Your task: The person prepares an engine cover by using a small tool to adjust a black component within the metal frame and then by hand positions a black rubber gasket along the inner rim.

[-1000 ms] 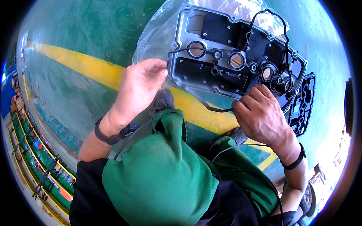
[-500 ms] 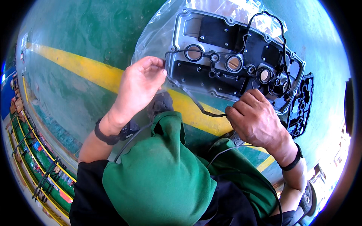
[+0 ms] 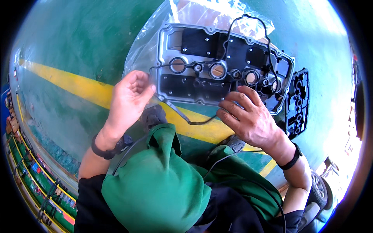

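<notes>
An engine valve cover (image 3: 165, 52) lies on clear plastic, its silver inner side with black panels and round holes facing up. Across it trails a thin black rubber gasket (image 3: 191, 122), looping past the cover's far edge and sagging below its near edge. By the cover's left end, my left hand (image 3: 130, 97) pinches the gasket between thumb and curled fingers, slightly blurred. My right hand (image 3: 252, 120) is over the near right edge, fingers bent round the gasket's near stretch; its fingertips partly hide the gasket and the cover.
Clear plastic sheeting (image 3: 140, 52) spreads under and behind the cover. A second, black cover-like part (image 3: 300, 103) lies to the right. A yellow stripe (image 3: 77, 82) crosses the green floor. My shoes (image 3: 154, 116) are close to the cover. Yellow rails stand far left, a wheel (image 3: 318, 189) lower right.
The cover and gasket appear farther left and slightly lower in view. My left hand has shifted left and down with the gasket's end; my right hand's fingers have spread slightly.
</notes>
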### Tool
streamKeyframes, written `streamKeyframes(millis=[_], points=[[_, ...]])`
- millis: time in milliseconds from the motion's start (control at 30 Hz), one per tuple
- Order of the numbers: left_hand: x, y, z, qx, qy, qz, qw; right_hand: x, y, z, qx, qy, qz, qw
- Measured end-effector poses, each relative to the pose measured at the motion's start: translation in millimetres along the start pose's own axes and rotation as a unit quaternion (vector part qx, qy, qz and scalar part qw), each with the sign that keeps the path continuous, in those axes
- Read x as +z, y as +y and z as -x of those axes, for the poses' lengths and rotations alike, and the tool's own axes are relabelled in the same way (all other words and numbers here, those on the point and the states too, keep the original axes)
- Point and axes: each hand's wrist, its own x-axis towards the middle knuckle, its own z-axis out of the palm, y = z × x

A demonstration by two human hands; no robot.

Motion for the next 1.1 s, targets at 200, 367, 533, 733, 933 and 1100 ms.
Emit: streamKeyframes(millis=[200, 367, 533, 733, 933, 1100], points=[[-16.6, 18.4, 0.7, 0.018, 0.039, -0.037, 0.998, -37.5, 56.5, 34.5, 0.221, 0.146, 0.036, 0.964], [-36.3, 54.4, -18.6, 0.047, 0.044, -0.066, 0.996, -59.6, 89.3, 63.7, 0.477, 0.14, -0.106, 0.861], [-39.9, 106.4, -31.6, 0.043, 0.02, 0.019, 0.999, -46.1, 74.9, 44.6, 0.421, 0.026, -0.13, 0.897], [-16.4, 183.3, -29.2, 0.083, 0.023, 0.007, 0.996, -57.8, 102.6, 52.1, 0.413, 0.157, -0.535, 0.72], [-25.0, 235.9, -32.8, 0.122, 0.032, -0.026, 0.992, -81.0, 118.7, 80.2, 0.353, 0.254, -0.647, 0.626], [-16.1, 188.0, -53.9, -0.054, 0.017, -0.136, 0.989, -47.4, 119.6, 107.1, 0.397, 0.139, -0.537, 0.731]])
